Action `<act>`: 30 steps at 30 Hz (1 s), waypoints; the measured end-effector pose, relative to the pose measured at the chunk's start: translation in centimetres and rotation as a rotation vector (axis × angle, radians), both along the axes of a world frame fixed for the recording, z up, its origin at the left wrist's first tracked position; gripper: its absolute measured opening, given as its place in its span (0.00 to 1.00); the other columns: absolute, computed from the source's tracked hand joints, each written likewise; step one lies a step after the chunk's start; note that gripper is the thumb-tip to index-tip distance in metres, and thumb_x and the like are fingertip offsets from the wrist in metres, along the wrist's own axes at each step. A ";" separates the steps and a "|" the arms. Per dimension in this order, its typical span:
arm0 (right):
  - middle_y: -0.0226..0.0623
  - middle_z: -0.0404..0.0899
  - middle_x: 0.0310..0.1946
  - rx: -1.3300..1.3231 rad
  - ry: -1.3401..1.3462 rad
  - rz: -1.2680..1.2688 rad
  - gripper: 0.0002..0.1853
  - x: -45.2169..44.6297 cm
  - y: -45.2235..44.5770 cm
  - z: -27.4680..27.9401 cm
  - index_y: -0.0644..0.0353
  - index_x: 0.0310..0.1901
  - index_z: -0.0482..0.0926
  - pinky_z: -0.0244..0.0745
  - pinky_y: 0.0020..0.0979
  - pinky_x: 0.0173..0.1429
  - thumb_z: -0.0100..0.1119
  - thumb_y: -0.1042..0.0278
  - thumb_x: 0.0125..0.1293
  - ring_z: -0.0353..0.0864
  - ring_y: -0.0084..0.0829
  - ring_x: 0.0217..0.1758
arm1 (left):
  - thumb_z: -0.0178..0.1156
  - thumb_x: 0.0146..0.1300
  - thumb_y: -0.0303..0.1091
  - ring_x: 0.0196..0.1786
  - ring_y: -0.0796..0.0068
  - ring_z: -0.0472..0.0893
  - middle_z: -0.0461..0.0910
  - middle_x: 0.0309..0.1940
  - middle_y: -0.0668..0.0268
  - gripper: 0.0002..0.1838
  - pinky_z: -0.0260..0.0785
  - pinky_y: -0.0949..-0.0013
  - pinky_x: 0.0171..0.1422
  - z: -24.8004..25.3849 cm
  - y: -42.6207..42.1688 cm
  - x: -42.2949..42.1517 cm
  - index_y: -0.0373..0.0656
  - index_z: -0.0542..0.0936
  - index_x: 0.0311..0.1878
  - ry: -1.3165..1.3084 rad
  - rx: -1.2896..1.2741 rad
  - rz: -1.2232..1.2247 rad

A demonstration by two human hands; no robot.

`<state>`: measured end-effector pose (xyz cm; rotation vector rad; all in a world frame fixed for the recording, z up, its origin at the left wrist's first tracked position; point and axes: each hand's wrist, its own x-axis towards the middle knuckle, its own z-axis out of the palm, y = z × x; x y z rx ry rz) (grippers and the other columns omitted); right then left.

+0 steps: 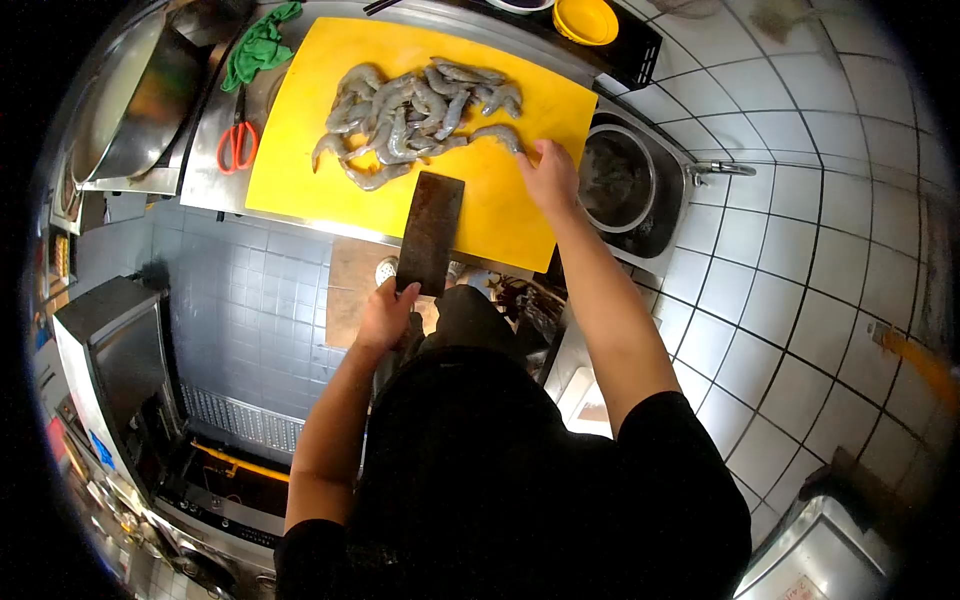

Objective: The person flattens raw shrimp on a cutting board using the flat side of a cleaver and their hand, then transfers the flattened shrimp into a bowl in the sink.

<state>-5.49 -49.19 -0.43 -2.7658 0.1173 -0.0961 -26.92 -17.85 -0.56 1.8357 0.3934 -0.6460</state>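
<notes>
A heap of grey raw shrimp (400, 110) lies on the yellow cutting board (290, 150). One shrimp (495, 134) sits at the right of the heap, its end at the fingertips of my right hand (552, 180), which is over the board's right side with the fingers closed on it. At the board's near edge, my left hand (385, 315) grips the lower end of a dark, broad cleaver (432, 230). The cleaver's far end rests over the board, just below the heap.
Right of the board, a metal pot (648, 180) stands in a sink beside a tap (725, 169). Red-handled scissors (237, 147) and a green cloth (258, 48) lie at left, near a large metal bowl (150, 110). A yellow bowl (585, 22) stands at the back.
</notes>
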 end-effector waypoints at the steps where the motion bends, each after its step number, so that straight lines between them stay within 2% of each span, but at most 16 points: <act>1: 0.47 0.87 0.47 -0.024 -0.049 -0.003 0.23 -0.2 0.1 0.0 0.61 0.51 0.85 0.81 0.48 0.60 0.73 0.51 0.65 0.86 0.50 0.53 | 0.65 0.75 0.45 0.25 0.64 0.84 0.82 0.24 0.53 0.20 0.74 0.57 0.31 0.7 0.2 0.3 0.32 0.79 0.41 0.035 -0.011 -0.010; 3: 0.47 0.87 0.47 -0.007 -0.010 0.000 0.23 0.8 0.9 0.3 0.61 0.53 0.85 0.81 0.48 0.60 0.73 0.51 0.65 0.85 0.51 0.54 | 0.64 0.76 0.45 0.25 0.64 0.85 0.83 0.25 0.53 0.20 0.74 0.58 0.31 2.7 0.5 1.0 0.33 0.79 0.41 0.107 -0.028 -0.029; 7: 0.49 0.88 0.47 -0.004 0.182 -0.061 0.24 3.3 3.0 -0.3 0.62 0.53 0.86 0.81 0.48 0.61 0.73 0.51 0.63 0.85 0.52 0.55 | 0.63 0.76 0.45 0.24 0.66 0.83 0.83 0.24 0.55 0.20 0.73 0.59 0.30 2.8 1.1 1.4 0.34 0.79 0.41 0.098 -0.002 -0.057; 9: 0.49 0.87 0.45 0.022 0.155 -0.060 0.24 3.7 3.4 -0.9 0.63 0.50 0.85 0.81 0.48 0.60 0.74 0.52 0.61 0.85 0.52 0.54 | 0.63 0.76 0.46 0.23 0.67 0.83 0.82 0.24 0.56 0.20 0.73 0.59 0.29 3.1 1.0 1.5 0.34 0.79 0.42 0.050 0.020 -0.069; 12: 0.49 0.87 0.44 0.029 0.153 -0.109 0.21 2.6 3.2 -0.9 0.62 0.46 0.84 0.81 0.48 0.58 0.75 0.54 0.59 0.85 0.52 0.53 | 0.63 0.76 0.46 0.25 0.65 0.83 0.83 0.24 0.56 0.20 0.73 0.58 0.30 4.0 1.1 2.0 0.33 0.80 0.43 0.153 0.008 -0.067; 13: 0.49 0.86 0.44 0.022 0.158 -0.133 0.20 1.7 3.0 -0.5 0.61 0.45 0.84 0.81 0.48 0.58 0.75 0.55 0.58 0.85 0.52 0.53 | 0.63 0.76 0.46 0.25 0.65 0.84 0.83 0.24 0.56 0.21 0.74 0.58 0.31 3.8 1.2 1.9 0.33 0.80 0.43 0.113 0.008 -0.071; 16: 0.48 0.86 0.46 0.047 -0.081 -0.193 0.17 -2.5 2.0 0.9 0.60 0.43 0.82 0.81 0.47 0.57 0.76 0.59 0.59 0.85 0.52 0.53 | 0.63 0.76 0.47 0.25 0.65 0.84 0.82 0.24 0.55 0.21 0.74 0.58 0.31 1.3 1.2 0.9 0.33 0.80 0.42 -0.032 -0.005 -0.059; 18: 0.48 0.87 0.48 -0.055 -0.084 -0.060 0.17 -5.4 2.3 1.4 0.60 0.44 0.82 0.81 0.48 0.57 0.75 0.59 0.61 0.85 0.53 0.54 | 0.64 0.76 0.47 0.25 0.65 0.84 0.82 0.23 0.54 0.22 0.74 0.58 0.31 -1.9 1.2 -0.1 0.32 0.79 0.41 -0.164 -0.024 -0.038; 19: 0.48 0.87 0.49 -0.104 -0.084 0.002 0.17 -6.5 2.5 1.9 0.60 0.44 0.82 0.81 0.48 0.57 0.75 0.59 0.62 0.85 0.53 0.54 | 0.64 0.76 0.48 0.25 0.65 0.84 0.81 0.23 0.54 0.22 0.74 0.59 0.31 -2.0 1.2 -0.1 0.32 0.78 0.41 -0.148 -0.033 -0.043; 22: 0.49 0.86 0.52 -0.032 0.215 0.192 0.21 -8.4 5.0 2.3 0.61 0.52 0.82 0.80 0.49 0.60 0.75 0.57 0.64 0.84 0.53 0.58 | 0.64 0.76 0.47 0.23 0.65 0.83 0.80 0.22 0.54 0.22 0.74 0.59 0.29 -1.2 1.0 0.4 0.32 0.77 0.42 -0.066 -0.088 -0.050; 24: 0.46 0.86 0.44 -0.023 0.111 0.184 0.26 -9.1 5.7 2.4 0.59 0.58 0.79 0.81 0.48 0.57 0.76 0.59 0.62 0.86 0.50 0.51 | 0.64 0.76 0.47 0.23 0.64 0.83 0.80 0.22 0.54 0.22 0.74 0.59 0.28 0.8 1.4 1.0 0.32 0.77 0.42 0.040 -0.157 -0.029; 25: 0.44 0.86 0.40 -0.016 0.060 0.180 0.28 -9.3 6.1 2.5 0.58 0.61 0.78 0.81 0.47 0.55 0.77 0.60 0.61 0.86 0.49 0.48 | 0.63 0.76 0.47 0.22 0.64 0.83 0.79 0.22 0.55 0.22 0.74 0.59 0.27 0.5 1.5 0.9 0.32 0.77 0.43 -0.004 -0.156 -0.027; 28: 0.52 0.83 0.59 0.036 0.553 0.116 0.31 -8.0 6.3 5.8 0.56 0.69 0.75 0.79 0.50 0.64 0.72 0.60 0.65 0.83 0.52 0.61 | 0.63 0.76 0.46 0.21 0.66 0.82 0.79 0.22 0.56 0.21 0.74 0.59 0.26 -0.5 1.5 0.4 0.33 0.76 0.43 -0.057 -0.151 -0.036; 30: 0.52 0.83 0.60 0.023 0.510 0.119 0.30 -7.4 5.0 4.1 0.55 0.67 0.77 0.79 0.51 0.64 0.72 0.62 0.65 0.83 0.53 0.61 | 0.63 0.76 0.46 0.21 0.67 0.81 0.79 0.22 0.57 0.21 0.74 0.60 0.25 -0.6 1.2 0.7 0.33 0.76 0.43 -0.006 -0.146 -0.035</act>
